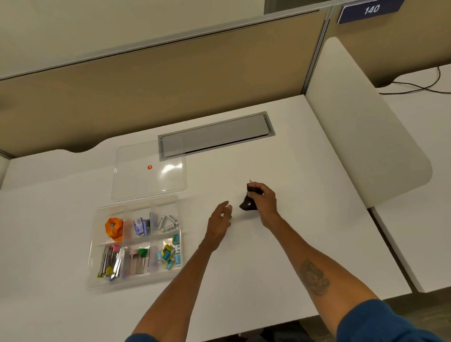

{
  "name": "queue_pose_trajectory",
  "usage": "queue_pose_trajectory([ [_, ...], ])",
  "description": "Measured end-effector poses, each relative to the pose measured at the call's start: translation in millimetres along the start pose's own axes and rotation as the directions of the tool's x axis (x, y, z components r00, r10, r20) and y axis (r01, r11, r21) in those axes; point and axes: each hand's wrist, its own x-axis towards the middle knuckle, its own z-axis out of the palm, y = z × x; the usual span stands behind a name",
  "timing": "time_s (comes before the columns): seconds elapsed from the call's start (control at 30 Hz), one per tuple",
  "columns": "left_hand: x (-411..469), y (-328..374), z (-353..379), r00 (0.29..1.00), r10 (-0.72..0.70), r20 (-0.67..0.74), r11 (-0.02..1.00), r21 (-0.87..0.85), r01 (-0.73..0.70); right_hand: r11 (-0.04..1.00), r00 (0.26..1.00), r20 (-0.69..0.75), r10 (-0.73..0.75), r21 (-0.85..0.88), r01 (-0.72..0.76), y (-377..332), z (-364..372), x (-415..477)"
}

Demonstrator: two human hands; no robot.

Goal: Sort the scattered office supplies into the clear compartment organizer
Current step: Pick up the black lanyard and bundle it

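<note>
The clear compartment organizer [94, 254] lies at the left of the white desk, its sections filled: an orange band [113, 228], small blue packets [141, 226], white pieces [167, 222], metal clips [110, 262], coloured tabs [140, 259] and small blue and yellow boxes [170, 254]. My right hand [265, 202] is closed around a small dark pouch [247, 204] just above the desk's middle. My left hand [221, 218] hovers beside it to the left, fingers apart, holding nothing.
The organizer's clear lid [148, 178] with an orange dot lies behind it. A grey cable hatch [218, 135] is set into the desk at the back. Tan partition walls [165, 91] close the back; a white side panel [358, 130] stands on the right.
</note>
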Motion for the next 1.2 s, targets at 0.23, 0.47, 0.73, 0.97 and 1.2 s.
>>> queue_pose_trajectory([
  [0.23,-7.5,33.8,-33.4,0.945,-0.237,0.228,0.655,-0.680,0.328,0.979,0.959,0.221,-0.176,-0.065,0.195,1.5,76.2,-48.6],
  [0.47,-17.9,25.8,-93.5,0.963,-0.194,0.186,0.627,-0.732,0.267,0.786,0.794,0.512,-0.328,-0.318,0.530,21.4,128.1,-76.4],
  [0.73,-18.3,1.3,-164.5,0.981,-0.190,0.037,0.610,-0.779,0.148,0.546,0.664,0.675,-0.322,-0.440,0.713,33.6,180.5,-94.4],
  [0.97,-10.2,-16.6,-246.4,0.888,-0.206,-0.410,0.779,-0.619,-0.105,0.707,0.715,0.598,-0.363,-0.323,0.629,46.7,218.7,-103.2],
  [1.2,-16.3,-33.0,-306.3,0.717,0.144,-0.682,0.976,-0.021,-0.216,0.663,0.743,0.550,-0.381,-0.397,0.634,59.4,233.6,-97.8],
])
